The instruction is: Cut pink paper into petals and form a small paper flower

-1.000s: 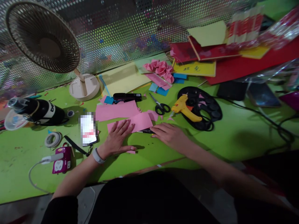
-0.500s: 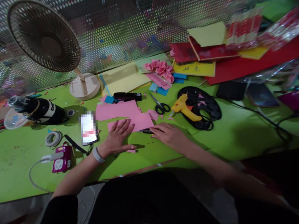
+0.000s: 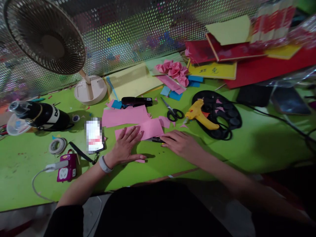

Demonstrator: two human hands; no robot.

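My left hand (image 3: 127,143) lies flat with fingers spread on a sheet of pink paper (image 3: 153,128), pressing it to the green table. A thin pink strip (image 3: 140,161) sticks out just below that thumb. My right hand (image 3: 179,143) is closed around what looks like a black utility knife (image 3: 156,139), its thin grey end pointing left along the paper's lower edge. The fingers hide most of its grip. More pink paper (image 3: 125,116) lies behind the left hand. Black-handled scissors (image 3: 174,114) and small pink scraps rest beyond the right hand.
A black stapler (image 3: 137,101) lies behind the paper. To the right, a yellow glue gun (image 3: 201,115) sits on a black palette (image 3: 233,115). Folded pink paper pieces (image 3: 174,69) are piled behind. Leftward are a phone (image 3: 94,135), tape roll (image 3: 57,145), bottle (image 3: 46,115) and fan (image 3: 90,90).
The view has shifted slightly, so things on the right appear further right. Both hands keep nearly the same place on the paper and tool.
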